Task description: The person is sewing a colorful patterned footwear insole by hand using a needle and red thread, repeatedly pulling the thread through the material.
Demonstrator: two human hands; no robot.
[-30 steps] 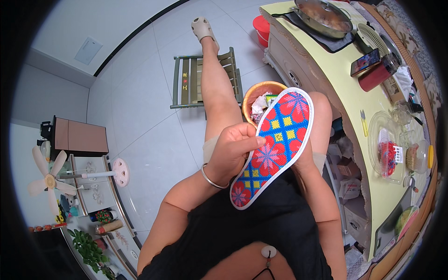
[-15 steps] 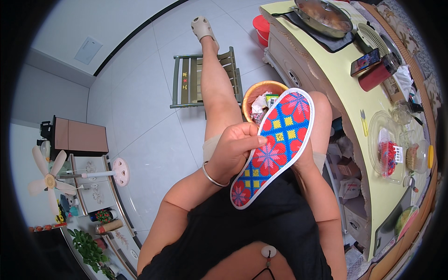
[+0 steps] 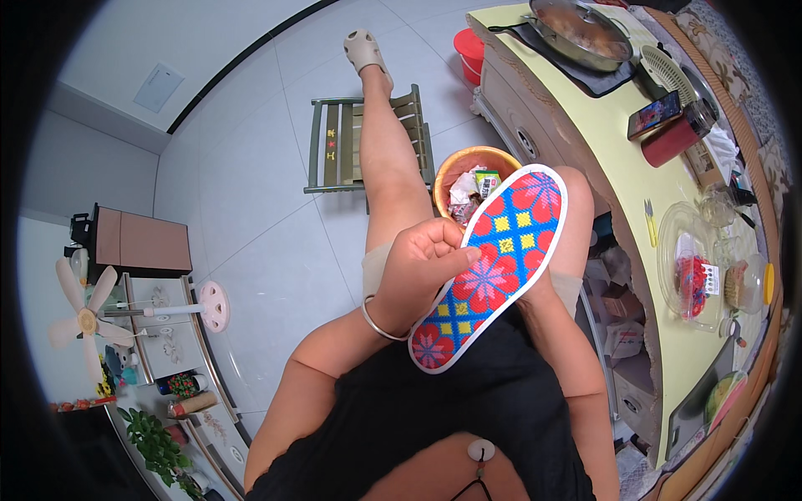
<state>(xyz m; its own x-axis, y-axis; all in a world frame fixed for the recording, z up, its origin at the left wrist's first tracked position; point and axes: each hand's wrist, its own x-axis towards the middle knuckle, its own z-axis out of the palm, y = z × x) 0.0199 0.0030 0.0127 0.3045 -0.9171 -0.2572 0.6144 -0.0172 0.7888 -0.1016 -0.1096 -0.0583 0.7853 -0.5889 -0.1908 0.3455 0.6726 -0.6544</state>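
Note:
An embroidered insole (image 3: pixel 501 267) with red flowers, blue bands, yellow squares and a white edge is held above my lap, tilted with its wide end up and to the right. My left hand (image 3: pixel 426 263) pinches its left edge, thumb on the patterned face and fingers curled beneath. Behind the insole's right edge sits my right hand (image 3: pixel 541 294); only its wrist side shows and the fingers are hidden, so its grip cannot be seen.
Past the insole stands a round bin (image 3: pixel 447 179) with wrappers in it. My leg rests across a folding slatted stool (image 3: pixel 334 150). To the right, a yellow-topped cabinet (image 3: pixel 622 179) carries a lidded pan (image 3: pixel 585 33), a phone (image 3: pixel 654 114) and a red flask (image 3: pixel 681 138). A fan (image 3: pixel 88 317) stands left.
The insole's wide end has shifted slightly right and down. My left thumb has moved a little along with it, still on the insole's edge.

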